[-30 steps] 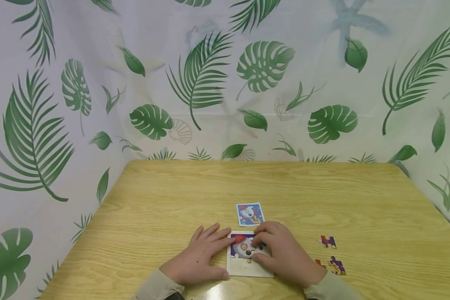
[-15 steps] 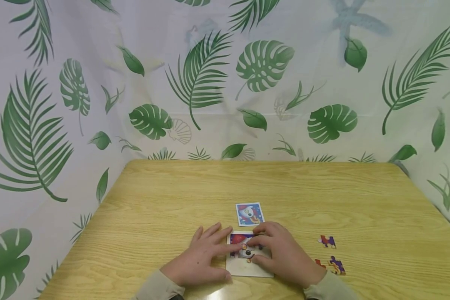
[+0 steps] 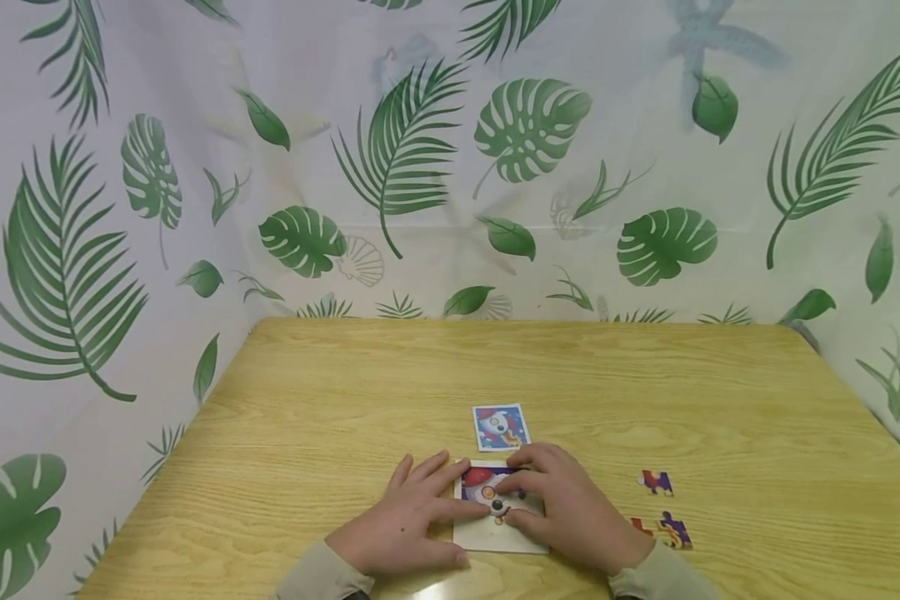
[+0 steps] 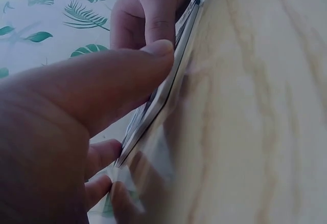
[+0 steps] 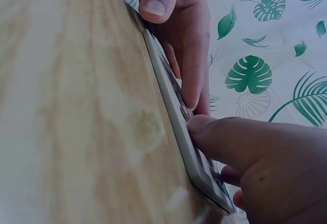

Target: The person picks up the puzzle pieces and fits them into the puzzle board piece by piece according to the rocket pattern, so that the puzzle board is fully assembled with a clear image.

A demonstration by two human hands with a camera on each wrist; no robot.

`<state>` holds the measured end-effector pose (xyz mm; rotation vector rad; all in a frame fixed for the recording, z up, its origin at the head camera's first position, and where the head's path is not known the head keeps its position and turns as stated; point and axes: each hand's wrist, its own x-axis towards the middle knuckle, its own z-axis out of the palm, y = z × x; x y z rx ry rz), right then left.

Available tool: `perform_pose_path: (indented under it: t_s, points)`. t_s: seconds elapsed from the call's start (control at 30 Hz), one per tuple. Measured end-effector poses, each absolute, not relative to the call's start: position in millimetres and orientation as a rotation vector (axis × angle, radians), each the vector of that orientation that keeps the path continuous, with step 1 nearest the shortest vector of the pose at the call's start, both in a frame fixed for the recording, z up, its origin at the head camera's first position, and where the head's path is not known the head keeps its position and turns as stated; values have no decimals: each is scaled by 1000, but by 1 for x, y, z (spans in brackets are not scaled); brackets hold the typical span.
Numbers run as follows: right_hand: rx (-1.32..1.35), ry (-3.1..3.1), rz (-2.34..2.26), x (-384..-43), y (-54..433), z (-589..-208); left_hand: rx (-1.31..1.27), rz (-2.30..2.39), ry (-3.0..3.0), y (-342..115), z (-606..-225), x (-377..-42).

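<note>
A square puzzle tray [image 3: 487, 537] lies near the table's front edge. Its upper half carries joined jigsaw pieces of a white animal with a red hat; the lower half shows a bare pale base. My right hand [image 3: 577, 508] covers the tray's right side, its thumb and curled fingers pinching a puzzle piece [image 3: 498, 507] with a dark nose on it. My left hand [image 3: 405, 521] spreads over the left edge, and its straight index finger touches that piece. In the right wrist view, the right thumb [image 5: 204, 127] meets the left index fingertip low over the tray. The fingers hide part of the picture.
A small picture card [image 3: 500, 427] with the same animal lies just behind the tray. To the right of the right hand are loose puzzle pieces [image 3: 656, 482], two of them close together [image 3: 674, 530]. A leaf-patterned curtain [image 3: 420, 275] stands behind the wooden table [image 3: 330, 375].
The left index finger has slid rightward and down from the tray's left edge onto the piece by the nose. The right hand has stayed almost in place.
</note>
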<state>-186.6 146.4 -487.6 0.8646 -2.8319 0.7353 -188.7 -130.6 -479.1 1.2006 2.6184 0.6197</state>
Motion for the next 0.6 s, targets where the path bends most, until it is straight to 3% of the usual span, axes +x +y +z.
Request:
perform_pose_path:
  t_s: [0.6]
  points:
    - [838, -2831, 764, -186, 147, -490, 1167, 614, 2628, -130, -481, -188]
